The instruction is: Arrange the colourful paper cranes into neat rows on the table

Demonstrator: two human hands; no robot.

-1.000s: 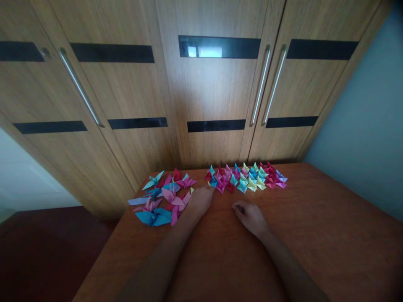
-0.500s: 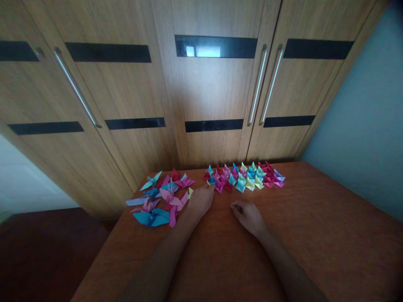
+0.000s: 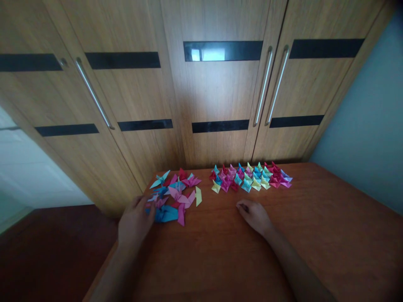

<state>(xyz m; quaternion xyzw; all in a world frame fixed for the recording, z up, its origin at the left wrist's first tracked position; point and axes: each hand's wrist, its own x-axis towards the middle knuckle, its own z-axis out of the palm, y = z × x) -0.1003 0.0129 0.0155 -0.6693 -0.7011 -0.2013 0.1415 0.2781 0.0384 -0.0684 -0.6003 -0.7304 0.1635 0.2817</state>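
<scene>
My left hand (image 3: 136, 220) is at the left edge of a loose pile of folded paper cranes. Its thumb and fingers are apart, over a blue paper crane (image 3: 165, 214) and the pale and pink ones beside it; part of these is hidden by the hand. My right hand (image 3: 255, 216) rests on the table with its fingers curled closed, and nothing shows in them. In front of it stand rows of small upright paper cranes in many colours, with a yellow crane (image 3: 215, 187) at the front left corner.
The wooden table (image 3: 201, 260) meets a wardrobe (image 3: 217, 92) with metal handles at its back. A pale yellow folded paper (image 3: 198, 196) lies at the pile's right side. A blue-grey wall (image 3: 362, 126) stands to the right.
My left hand has moved from the left end of the rows leftward to the loose pile. The yellow crane at the row's corner now shows uncovered. My right hand stays on the table.
</scene>
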